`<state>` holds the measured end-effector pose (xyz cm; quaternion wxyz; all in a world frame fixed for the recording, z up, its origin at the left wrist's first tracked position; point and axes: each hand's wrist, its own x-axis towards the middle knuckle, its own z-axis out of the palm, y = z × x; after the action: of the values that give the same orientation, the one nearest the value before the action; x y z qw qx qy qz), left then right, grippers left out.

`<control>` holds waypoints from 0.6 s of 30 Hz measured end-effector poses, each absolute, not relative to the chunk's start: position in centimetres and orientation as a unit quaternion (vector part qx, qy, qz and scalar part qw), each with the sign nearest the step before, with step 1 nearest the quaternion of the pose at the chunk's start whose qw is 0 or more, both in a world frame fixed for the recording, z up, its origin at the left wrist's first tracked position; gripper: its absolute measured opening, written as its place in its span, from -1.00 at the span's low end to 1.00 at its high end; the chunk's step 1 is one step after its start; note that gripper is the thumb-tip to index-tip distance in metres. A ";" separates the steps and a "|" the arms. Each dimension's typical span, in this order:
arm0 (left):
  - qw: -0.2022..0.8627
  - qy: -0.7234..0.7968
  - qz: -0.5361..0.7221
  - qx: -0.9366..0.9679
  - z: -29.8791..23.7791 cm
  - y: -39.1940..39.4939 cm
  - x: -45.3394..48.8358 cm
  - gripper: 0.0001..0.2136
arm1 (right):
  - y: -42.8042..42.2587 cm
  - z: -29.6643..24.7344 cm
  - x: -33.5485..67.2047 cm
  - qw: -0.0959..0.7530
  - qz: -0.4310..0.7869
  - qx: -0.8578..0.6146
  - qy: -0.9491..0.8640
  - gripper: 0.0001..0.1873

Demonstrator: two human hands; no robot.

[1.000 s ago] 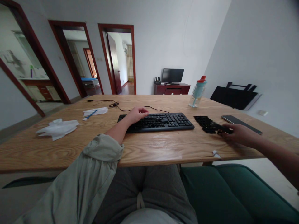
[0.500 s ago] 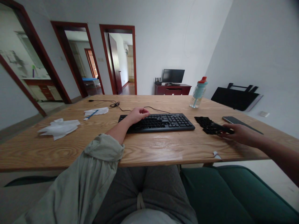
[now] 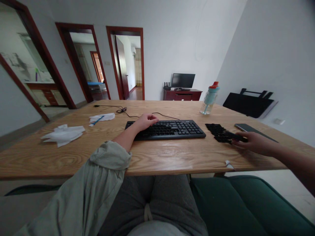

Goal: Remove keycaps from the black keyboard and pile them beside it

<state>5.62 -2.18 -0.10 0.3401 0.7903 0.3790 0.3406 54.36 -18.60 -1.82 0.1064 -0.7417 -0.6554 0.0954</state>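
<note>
A black keyboard (image 3: 172,128) lies on the wooden table (image 3: 157,154) in front of me. My left hand (image 3: 145,121) rests on the keyboard's left half, fingers curled down onto the keys. To the right of the keyboard lies a pile of loose black keycaps (image 3: 218,131). My right hand (image 3: 253,143) is at the near right edge of that pile, its fingers pinched on a long black piece that looks like a keycap. A dark phone (image 3: 248,129) lies flat just beyond my right hand.
A clear bottle with a teal and red lid (image 3: 209,98) stands behind the keycaps. White tissues (image 3: 63,134) and a wipe with a blue stick (image 3: 100,118) lie at the left. The keyboard's cable (image 3: 123,110) runs to the back. A green cushion (image 3: 246,206) is at my right.
Both hands stay where they were; the view has shifted slightly, and my right hand has drifted a little to the right at the keycap pile.
</note>
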 end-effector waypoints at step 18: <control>0.318 0.372 0.329 0.808 -0.4 -1.7 5.6 -0.64 | -18.2 -2.0 53.7 0.150 0.108 -0.762 -0.620 -0.56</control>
<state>5.58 -1.72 -0.38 0.3183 0.8078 0.3716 0.3288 53.68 -18.24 -2.02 0.1495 -0.7623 -0.6204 0.1078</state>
